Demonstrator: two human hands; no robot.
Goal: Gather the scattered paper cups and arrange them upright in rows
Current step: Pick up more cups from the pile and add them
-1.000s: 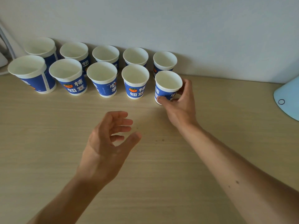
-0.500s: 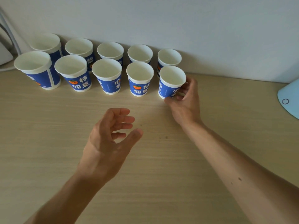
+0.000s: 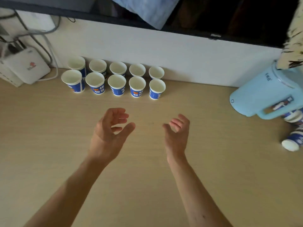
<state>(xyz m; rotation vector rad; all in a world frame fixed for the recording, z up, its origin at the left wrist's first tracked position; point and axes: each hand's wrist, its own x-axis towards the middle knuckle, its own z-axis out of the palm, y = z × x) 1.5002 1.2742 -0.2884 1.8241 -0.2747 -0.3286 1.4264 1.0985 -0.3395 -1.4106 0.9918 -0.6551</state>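
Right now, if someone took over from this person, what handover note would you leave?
Left hand and right hand: both open, empty, above the table, apart from the cups.
Done: ten cups upright against the wall in two rows of five, back row and front row.
Left: at least one cup on its side at the right edge, with more blue-and-white cups beside the light blue jug; count unclear. Stand them up in the rows.

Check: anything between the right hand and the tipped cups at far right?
Nothing visible. Bare table lies between the open right hand and the tipped cups; the blue jug sits behind them, off that line.
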